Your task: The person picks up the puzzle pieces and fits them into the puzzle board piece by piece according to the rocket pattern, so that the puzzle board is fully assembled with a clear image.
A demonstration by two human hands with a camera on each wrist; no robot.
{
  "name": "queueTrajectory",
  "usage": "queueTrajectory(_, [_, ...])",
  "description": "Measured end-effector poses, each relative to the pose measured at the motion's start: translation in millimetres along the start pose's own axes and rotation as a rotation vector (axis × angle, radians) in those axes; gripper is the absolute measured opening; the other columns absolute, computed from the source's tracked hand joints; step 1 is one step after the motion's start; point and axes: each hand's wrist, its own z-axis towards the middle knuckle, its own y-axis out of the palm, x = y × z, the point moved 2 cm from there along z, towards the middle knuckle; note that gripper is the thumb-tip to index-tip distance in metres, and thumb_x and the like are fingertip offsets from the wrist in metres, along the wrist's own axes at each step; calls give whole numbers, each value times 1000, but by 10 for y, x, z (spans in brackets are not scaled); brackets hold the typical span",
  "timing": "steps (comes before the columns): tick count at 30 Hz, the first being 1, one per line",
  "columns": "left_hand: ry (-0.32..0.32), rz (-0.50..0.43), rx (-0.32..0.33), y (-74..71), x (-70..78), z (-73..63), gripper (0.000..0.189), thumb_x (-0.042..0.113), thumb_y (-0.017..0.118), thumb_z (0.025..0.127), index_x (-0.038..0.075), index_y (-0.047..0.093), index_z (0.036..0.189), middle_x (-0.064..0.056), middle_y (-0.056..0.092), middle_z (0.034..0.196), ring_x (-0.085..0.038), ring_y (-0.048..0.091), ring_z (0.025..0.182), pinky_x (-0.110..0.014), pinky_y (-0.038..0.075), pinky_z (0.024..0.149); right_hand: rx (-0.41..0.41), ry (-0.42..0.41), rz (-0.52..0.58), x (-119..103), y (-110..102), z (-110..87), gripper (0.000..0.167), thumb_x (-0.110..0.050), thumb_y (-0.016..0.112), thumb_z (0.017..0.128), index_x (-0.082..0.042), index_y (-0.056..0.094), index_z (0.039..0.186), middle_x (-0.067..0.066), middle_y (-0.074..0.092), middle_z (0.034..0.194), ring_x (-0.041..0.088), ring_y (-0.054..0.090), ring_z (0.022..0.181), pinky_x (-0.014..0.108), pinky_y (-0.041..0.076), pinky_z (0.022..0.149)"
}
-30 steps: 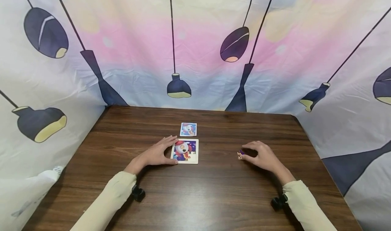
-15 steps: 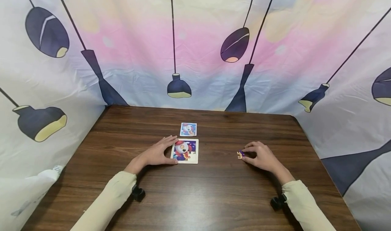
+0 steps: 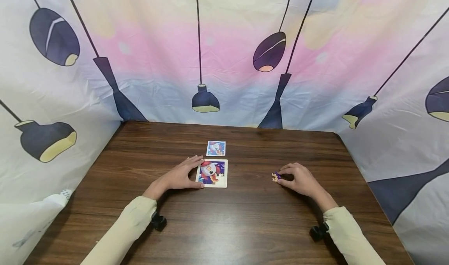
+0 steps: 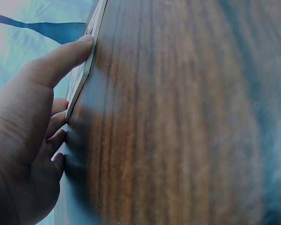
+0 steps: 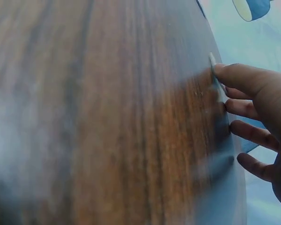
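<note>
My left hand point(image 3: 178, 176) holds the left side of a square jigsaw puzzle point(image 3: 222, 184) in a cream frame, thumb at the near corner and fingers at the far one. The puzzle shows a white and red rocket on purple, with a bare patch at its lower right. In the left wrist view the thumb lies on the frame's edge point(image 4: 77, 96). Farther right, my right hand point(image 3: 302, 180) pinches a small purple and yellow jigsaw piece point(image 3: 275, 177) at the table surface. The right wrist view shows the piece's pale edge point(image 5: 212, 59) by the thumb; the fingers partly hide it.
A small picture card point(image 3: 216, 148) with the same rocket lies just beyond the puzzle. The dark wood table point(image 3: 224, 226) ends at the back against a fabric backdrop point(image 3: 231, 43) printed with lamps. Black wrist cameras point(image 3: 159, 221) sit on both sleeves.
The small piece has turned slightly between my right fingers, showing more of its printed face, and the right fingers have shifted a little. My left hand and the puzzle stay in place.
</note>
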Motion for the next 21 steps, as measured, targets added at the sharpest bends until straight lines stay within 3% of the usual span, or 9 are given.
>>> queueTrajectory(9, [8, 7, 5, 5, -10, 7, 104, 64, 77, 82, 10, 35, 160, -11, 25, 169, -38, 16, 156, -62, 17, 123, 70, -24, 25, -147, 4, 138, 29, -37, 79, 91, -15, 80, 109, 0, 76, 107, 23, 69, 102, 49, 57, 88])
queueTrajectory(21, [13, 11, 4, 15, -27, 3, 103, 63, 77, 82, 12, 34, 161, -9, 24, 169, -36, 15, 157, -59, 15, 125, 79, -86, 79, -482, 175, 409, 27, -36, 80, 90, -16, 80, 108, -2, 76, 107, 18, 69, 101, 45, 57, 88])
